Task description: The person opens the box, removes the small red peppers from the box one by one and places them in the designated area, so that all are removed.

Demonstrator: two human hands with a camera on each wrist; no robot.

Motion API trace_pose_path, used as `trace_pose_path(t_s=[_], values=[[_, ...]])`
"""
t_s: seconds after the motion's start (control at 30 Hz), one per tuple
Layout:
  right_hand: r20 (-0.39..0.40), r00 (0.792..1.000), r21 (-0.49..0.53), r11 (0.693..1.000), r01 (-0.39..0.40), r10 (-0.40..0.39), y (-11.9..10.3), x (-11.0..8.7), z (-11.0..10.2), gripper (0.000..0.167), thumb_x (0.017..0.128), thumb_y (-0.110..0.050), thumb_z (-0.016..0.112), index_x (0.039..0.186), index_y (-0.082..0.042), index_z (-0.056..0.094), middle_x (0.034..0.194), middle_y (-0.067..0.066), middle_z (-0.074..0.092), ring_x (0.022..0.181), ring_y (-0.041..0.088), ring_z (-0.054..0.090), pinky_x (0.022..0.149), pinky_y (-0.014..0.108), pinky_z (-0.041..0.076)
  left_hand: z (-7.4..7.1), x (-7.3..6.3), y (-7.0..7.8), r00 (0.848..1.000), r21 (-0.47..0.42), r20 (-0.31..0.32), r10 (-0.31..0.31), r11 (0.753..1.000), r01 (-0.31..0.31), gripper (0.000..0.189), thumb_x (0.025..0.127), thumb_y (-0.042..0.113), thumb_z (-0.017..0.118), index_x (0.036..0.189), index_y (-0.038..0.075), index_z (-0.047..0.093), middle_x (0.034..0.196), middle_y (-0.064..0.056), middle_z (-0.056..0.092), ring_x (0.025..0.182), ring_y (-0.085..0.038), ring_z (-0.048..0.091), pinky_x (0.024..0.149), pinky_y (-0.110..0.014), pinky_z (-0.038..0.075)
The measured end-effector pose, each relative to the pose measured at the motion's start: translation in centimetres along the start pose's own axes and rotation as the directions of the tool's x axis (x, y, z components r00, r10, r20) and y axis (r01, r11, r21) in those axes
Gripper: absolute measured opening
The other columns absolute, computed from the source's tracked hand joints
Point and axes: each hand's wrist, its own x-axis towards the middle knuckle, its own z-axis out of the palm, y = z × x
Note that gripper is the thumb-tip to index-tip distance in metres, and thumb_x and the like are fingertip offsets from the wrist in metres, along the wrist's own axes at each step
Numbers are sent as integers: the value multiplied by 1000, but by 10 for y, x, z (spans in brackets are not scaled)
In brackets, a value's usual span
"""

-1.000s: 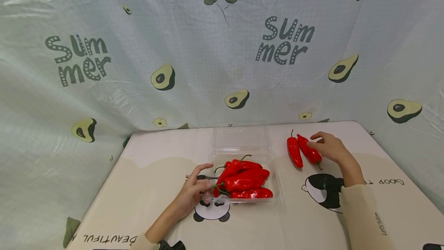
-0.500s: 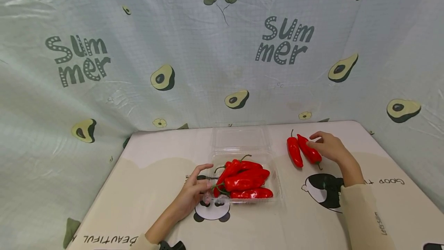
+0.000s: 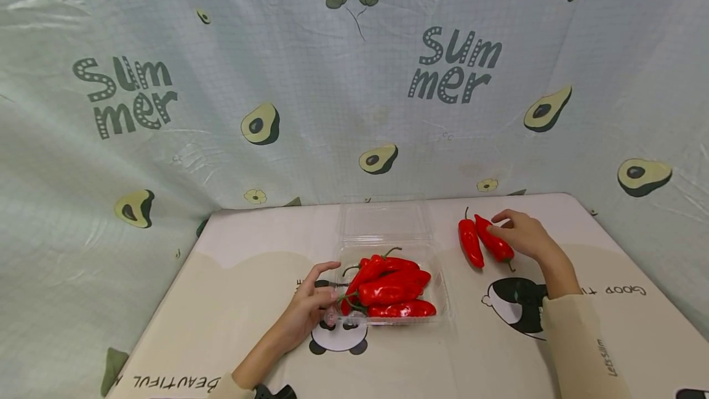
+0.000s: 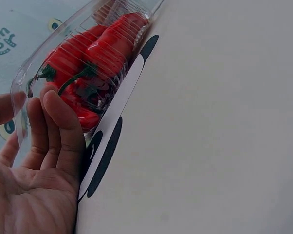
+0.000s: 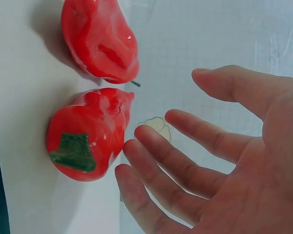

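Note:
A clear plastic clamshell box (image 3: 441, 288) sits mid-table, holding several red peppers (image 3: 392, 292) with green stems. Against its left side rests my left hand (image 3: 303, 313), its fingers loosely bent with the tips at the clear wall (image 4: 27, 73) in the left wrist view. Two more red peppers lie to the right of the box: a left one (image 3: 471, 244) and a right one (image 3: 492, 240). My right hand (image 3: 527, 236) hovers beside the right one, fingers relaxed and spread. In the right wrist view its fingertips are close to that pepper (image 5: 105, 139), with nothing held.
The box's clear lid (image 3: 384, 221) lies folded back toward the rear of the table. The printed tablecloth (image 3: 244, 300) reaches a pale curtain (image 3: 332, 109) with avocado prints behind. A dark strap (image 3: 274, 392) shows by the left wrist.
My right hand has drifted very slightly left over the right pepper. The left hand, the box and the peppers have stayed put.

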Motion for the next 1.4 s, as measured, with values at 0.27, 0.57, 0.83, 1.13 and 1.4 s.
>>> trace_pose_path(t_s=[0.27, 0.57, 0.83, 1.13, 1.4], values=[[8, 1000, -2, 1000, -1, 1, 3, 2, 3, 56, 101, -32, 57, 139, 8, 49, 136, 39, 53, 117, 51, 58, 89, 55, 59, 0, -1, 0, 1000, 2, 0, -3, 1000, 3, 62, 102, 10, 51, 157, 13, 24, 75, 9, 64, 66, -7, 58, 68, -25, 52], [8, 1000, -14, 1000, 4, -4, 2, 4, 4, 55, 101, -32, 56, 139, 8, 50, 136, 39, 55, 116, 51, 59, 87, 52, 60, 0, -2, 1, 1000, 23, -18, -12, 1000, 12, 61, 102, 12, 52, 156, 16, 27, 78, 9, 63, 71, -6, 56, 69, -25, 50], [7, 1000, -17, 1000, -1, 1, 1, 5, 6, 56, 101, -32, 58, 140, 7, 50, 136, 38, 55, 115, 49, 60, 83, 48, 61, 1, -1, 2, 1000, 20, -18, -8, 1000, 8, 59, 101, 13, 53, 155, 16, 29, 76, 10, 61, 69, -6, 54, 68, -25, 48], [-8, 1000, -14, 1000, -11, 11, 4, 6, 7, 54, 101, -31, 57, 139, 7, 50, 135, 38, 55, 114, 49, 60, 84, 49, 61, 2, 0, 4, 1000, 8, -16, -14, 1000, 14, 59, 101, 12, 53, 155, 18, 30, 75, 10, 62, 66, -6, 55, 67, -24, 51], [-10, 1000, -15, 1000, 3, -4, 0, 6, 7, 52, 102, -31, 56, 138, 7, 51, 134, 38, 56, 114, 49, 60, 83, 49, 61, 1, -1, 3, 1000, 16, -8, -1, 1000, 1, 61, 101, 12, 53, 156, 12, 27, 77, 10, 62, 70, -6, 54, 69, -25, 49]])
